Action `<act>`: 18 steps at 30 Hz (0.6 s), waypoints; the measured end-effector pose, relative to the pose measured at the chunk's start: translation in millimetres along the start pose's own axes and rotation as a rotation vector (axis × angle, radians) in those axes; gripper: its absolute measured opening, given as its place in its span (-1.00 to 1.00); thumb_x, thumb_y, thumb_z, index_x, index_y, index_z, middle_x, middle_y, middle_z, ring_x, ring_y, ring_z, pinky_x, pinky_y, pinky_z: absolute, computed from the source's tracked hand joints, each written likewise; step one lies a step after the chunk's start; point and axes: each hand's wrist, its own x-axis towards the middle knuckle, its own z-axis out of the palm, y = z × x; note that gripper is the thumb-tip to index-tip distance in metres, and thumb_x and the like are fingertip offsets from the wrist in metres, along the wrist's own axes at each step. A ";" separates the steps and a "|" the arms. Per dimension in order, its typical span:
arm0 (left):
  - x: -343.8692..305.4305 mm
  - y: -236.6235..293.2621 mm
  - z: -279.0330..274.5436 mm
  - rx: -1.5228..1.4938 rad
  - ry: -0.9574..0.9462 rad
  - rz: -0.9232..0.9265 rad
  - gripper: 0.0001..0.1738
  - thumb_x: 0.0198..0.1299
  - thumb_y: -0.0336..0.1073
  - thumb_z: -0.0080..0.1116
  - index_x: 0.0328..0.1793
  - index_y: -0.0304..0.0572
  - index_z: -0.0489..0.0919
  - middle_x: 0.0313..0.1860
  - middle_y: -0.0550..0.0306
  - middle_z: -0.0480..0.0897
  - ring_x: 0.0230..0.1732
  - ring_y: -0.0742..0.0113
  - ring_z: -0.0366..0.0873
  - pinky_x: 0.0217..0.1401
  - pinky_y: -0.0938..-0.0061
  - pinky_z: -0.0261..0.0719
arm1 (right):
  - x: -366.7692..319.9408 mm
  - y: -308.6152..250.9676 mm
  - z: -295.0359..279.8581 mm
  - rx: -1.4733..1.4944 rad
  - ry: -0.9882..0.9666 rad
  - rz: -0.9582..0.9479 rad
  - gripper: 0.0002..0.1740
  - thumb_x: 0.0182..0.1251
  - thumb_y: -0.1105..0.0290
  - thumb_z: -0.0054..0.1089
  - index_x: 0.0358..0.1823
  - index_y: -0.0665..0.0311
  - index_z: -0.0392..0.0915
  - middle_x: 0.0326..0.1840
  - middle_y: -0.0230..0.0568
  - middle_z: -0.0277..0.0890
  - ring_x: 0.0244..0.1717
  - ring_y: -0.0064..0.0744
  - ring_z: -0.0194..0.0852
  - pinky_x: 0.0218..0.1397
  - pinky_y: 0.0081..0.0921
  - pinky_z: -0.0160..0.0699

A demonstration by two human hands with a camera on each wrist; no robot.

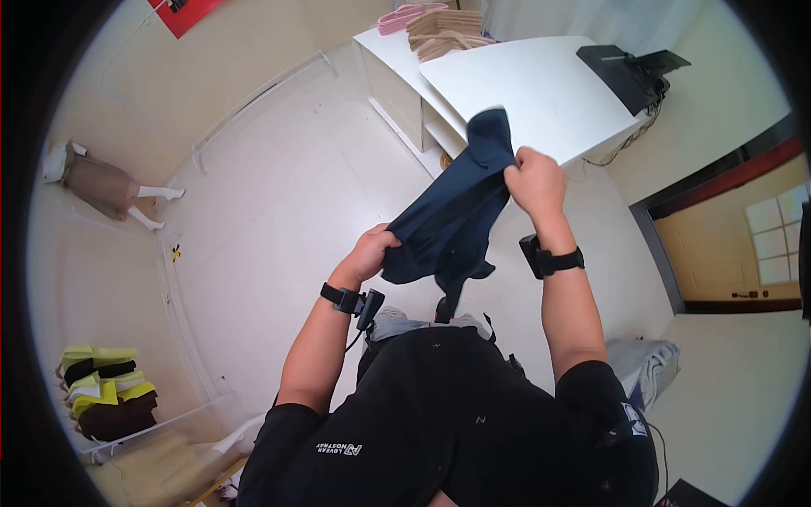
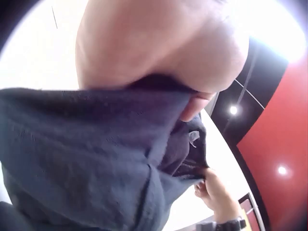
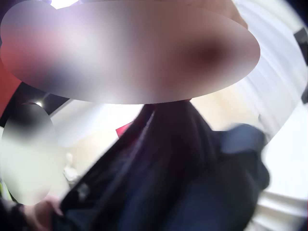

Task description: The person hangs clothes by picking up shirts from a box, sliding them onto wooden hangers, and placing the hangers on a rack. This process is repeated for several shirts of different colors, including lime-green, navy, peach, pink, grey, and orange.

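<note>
A dark navy garment [image 1: 448, 211] hangs stretched at a slant between the two hands, in front of the body. At its lower left edge the left hand [image 1: 370, 253] pinches the cloth, thumb on top. The right hand [image 1: 538, 182] grips the upper right edge with fingers curled. One end of the fabric flares up beyond the right hand, while loose folds droop below. From the left wrist, a small pale label [image 2: 194, 138] shows inside the garment, with the right hand further off. Cloth fills the lower middle of the right wrist view.
Ahead stands a white counter [image 1: 532, 80] with wooden hangers [image 1: 443, 34], pink hangers [image 1: 410, 17] and a black monitor [image 1: 629, 72]. Clothes [image 1: 106, 393] hang at lower left; a skirted mannequin [image 1: 101, 182] is at far left. A wooden door [image 1: 726, 245] is at right.
</note>
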 end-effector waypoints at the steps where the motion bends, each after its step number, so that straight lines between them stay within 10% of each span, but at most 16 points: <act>1: 17.6 -1.8 -15.7 0.095 0.072 0.053 -0.70 0.01 -0.48 -0.10 -0.13 -0.41 0.53 -0.27 0.13 0.57 -0.24 0.40 0.49 -0.14 0.57 0.45 | 6.5 0.8 10.0 -0.042 -0.115 -0.031 -0.86 -0.09 0.35 0.04 -0.60 0.27 0.46 -0.59 0.01 0.46 -0.50 0.08 0.45 -0.45 -0.21 0.42; 5: 60.0 31.0 -40.1 0.294 0.115 0.252 -0.80 0.08 -0.42 -0.04 -0.18 -0.29 0.54 -0.43 0.27 0.55 -0.38 0.49 0.47 -0.26 0.62 0.43 | 29.0 -21.8 31.5 0.098 -0.305 -0.064 -0.83 -0.10 0.33 0.08 -0.66 0.29 0.44 -0.67 0.00 0.42 -0.55 0.07 0.43 -0.46 -0.23 0.43; 11: 111.9 82.2 -87.2 1.180 0.284 0.624 -0.70 -0.07 -0.43 0.18 -0.13 -0.13 0.51 -0.31 -0.02 0.60 -0.24 0.01 0.59 -0.12 0.29 0.53 | 80.4 -82.1 74.7 0.158 -0.144 -0.141 -0.84 -0.16 0.38 0.07 -0.71 0.30 0.37 -0.72 -0.04 0.33 -0.66 -0.02 0.29 -0.58 -0.28 0.27; 18: 167.1 152.8 -207.0 0.823 0.146 0.382 -0.57 -0.12 -0.58 0.10 -0.01 -0.24 0.46 -0.09 -0.08 0.60 -0.02 0.06 0.56 0.04 0.34 0.50 | 166.0 -145.7 138.8 0.251 0.123 -0.454 -0.78 -0.16 0.58 0.00 -0.36 0.32 0.44 -0.38 -0.07 0.49 -0.34 -0.04 0.45 -0.32 -0.32 0.45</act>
